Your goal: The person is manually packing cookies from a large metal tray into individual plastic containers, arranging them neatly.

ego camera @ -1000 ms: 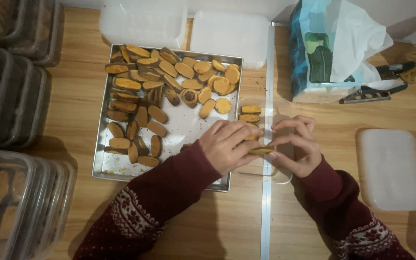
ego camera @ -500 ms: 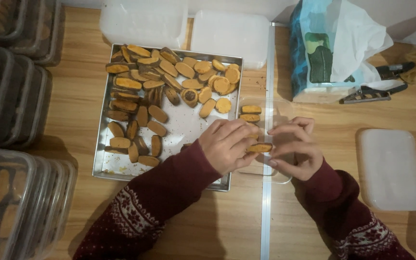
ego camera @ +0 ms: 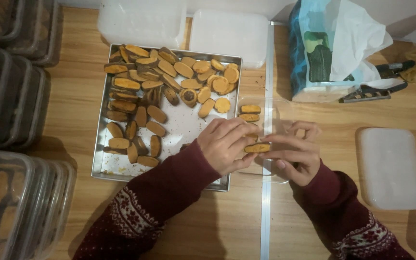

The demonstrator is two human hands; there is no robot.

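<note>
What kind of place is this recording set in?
Probably a small home bakery or packing table. A metal tray of sliced cookies sits on a wooden table, with stacked filled plastic boxes at the left and empty lids at the right.

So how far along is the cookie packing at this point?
Done: stacks of filled clear boxes stand at the left, and two cookies already lie in the open clear container. In hand: the left hand and right hand together hold one cookie over that container. Left: many cookies remain on the metal tray, and empty boxes wait.
</note>
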